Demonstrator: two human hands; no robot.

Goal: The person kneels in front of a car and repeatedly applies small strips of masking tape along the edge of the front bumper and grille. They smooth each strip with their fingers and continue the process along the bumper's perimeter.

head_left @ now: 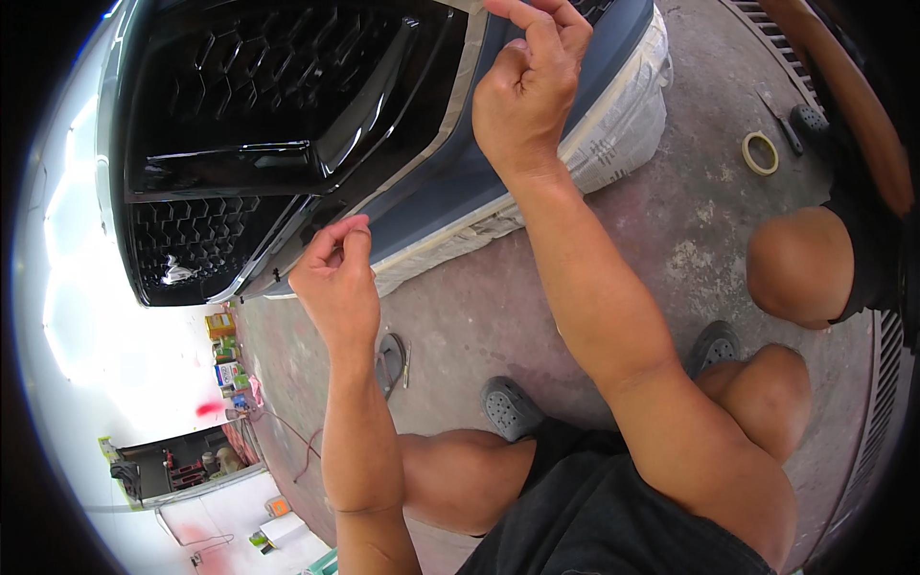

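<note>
Glossy black car bumper trim (240, 177) with honeycomb mesh fills the upper left. A beige strip of masking tape (461, 86) follows its edge beside a matte blue-grey panel (422, 222). My left hand (335, 287) is closed in a pinch at the strip's lower end; what its fingertips hold, if anything, is hidden. Higher up, my right hand (532, 101) has its fingers curled together near the upper end of the strip. Its fingertips reach the picture's top edge, and I cannot make out anything in them. Pale masking paper (623, 139) wraps the panel's lower edge.
On the concrete floor at right lie a roll of masking tape (760, 153) and a dark-handled knife (788, 129). Another person's bare knee (800, 264) and arm are close on my right. Cans (222, 350) stand by the left wall. A floor grate (886, 364) runs along the right.
</note>
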